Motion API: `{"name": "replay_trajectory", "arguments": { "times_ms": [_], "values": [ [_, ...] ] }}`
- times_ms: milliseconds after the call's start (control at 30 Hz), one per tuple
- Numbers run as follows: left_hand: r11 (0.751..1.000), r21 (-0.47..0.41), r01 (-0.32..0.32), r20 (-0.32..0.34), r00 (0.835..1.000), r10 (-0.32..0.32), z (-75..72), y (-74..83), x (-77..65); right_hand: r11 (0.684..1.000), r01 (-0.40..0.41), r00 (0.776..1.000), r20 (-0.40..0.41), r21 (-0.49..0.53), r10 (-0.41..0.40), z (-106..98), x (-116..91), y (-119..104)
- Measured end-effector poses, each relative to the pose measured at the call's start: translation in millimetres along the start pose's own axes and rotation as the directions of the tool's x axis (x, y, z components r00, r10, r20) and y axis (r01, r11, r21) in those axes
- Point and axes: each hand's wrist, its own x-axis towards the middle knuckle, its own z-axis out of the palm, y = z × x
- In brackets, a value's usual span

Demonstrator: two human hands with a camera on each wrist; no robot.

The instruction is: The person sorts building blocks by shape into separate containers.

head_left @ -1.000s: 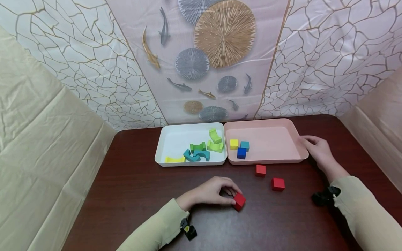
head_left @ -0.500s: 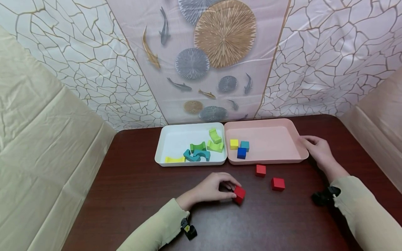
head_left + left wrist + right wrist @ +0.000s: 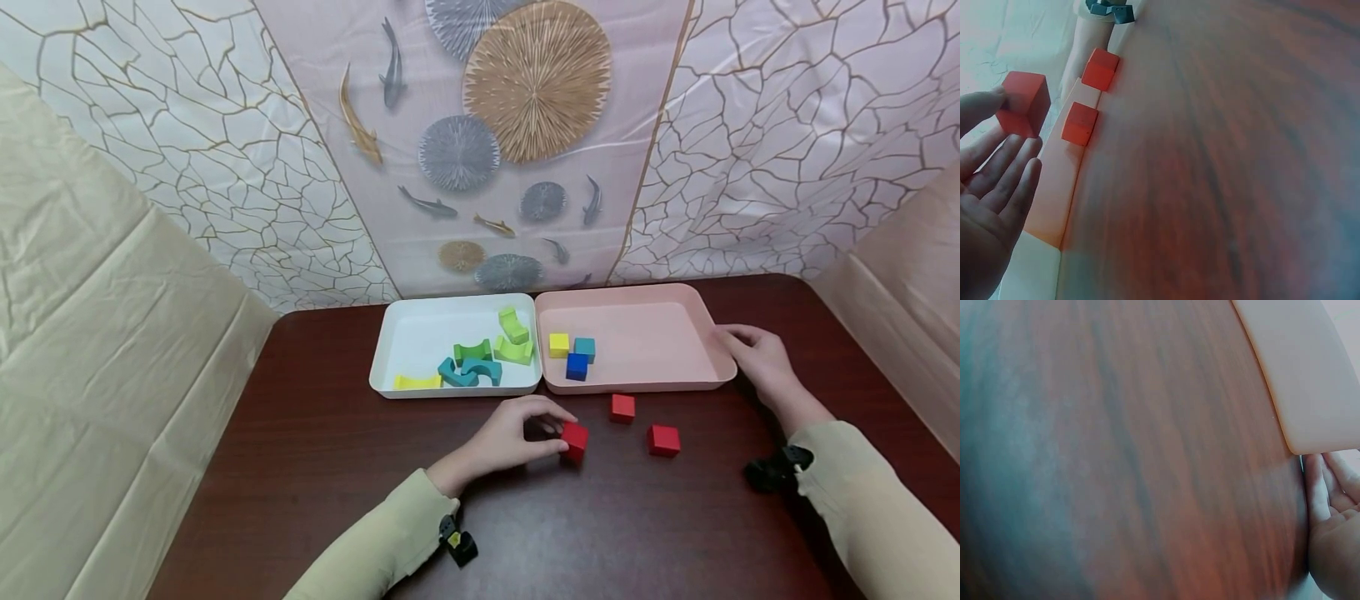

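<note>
My left hand (image 3: 510, 437) pinches a red cube (image 3: 575, 442) between thumb and fingertips, in front of the trays. In the left wrist view this cube (image 3: 1025, 103) is gripped by the thumb on one side, with the other fingers stretched out below. Two more red cubes lie on the table: one (image 3: 622, 408) close to the pink tray's front edge, the other (image 3: 663, 440) nearer and further right. My right hand (image 3: 761, 362) rests against the right end of the pink tray (image 3: 645, 386), its fingers fairly straight; the right wrist view shows them by the tray's corner.
Inside the pink tray, at its left end, sit a yellow cube (image 3: 558, 345), a teal cube (image 3: 585, 348) and a blue cube (image 3: 577, 367). A white tray (image 3: 420, 304) adjoins it on the left, holding several green, teal and yellow arch blocks. Patterned cloth hangs behind the table.
My left hand has moved with the red cube away from me, toward the trays, and the cube has turned a little. The right hand and the other blocks stay put.
</note>
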Motion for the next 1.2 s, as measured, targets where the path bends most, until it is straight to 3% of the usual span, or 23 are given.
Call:
{"name": "replay_trajectory", "arguments": {
  "times_ms": [400,600,1200],
  "values": [
    [0.997,-0.069,0.019,-0.132,0.991,-0.028,1.4,-1.2,11.9,1.000,-0.007,1.000,0.013,-0.021,0.008,-1,0,0],
    [0.998,-0.055,0.009,-0.197,0.980,-0.020,0.2,-2.1,20.8,1.000,0.001,1.000,0.012,-0.010,0.000,-1,0,0],
    [0.993,-0.118,0.027,-0.282,0.958,-0.060,0.9,-1.3,58.1,1.000,0.007,1.000,0.017,-0.017,-0.007,-1,1,0]
  ]
}}
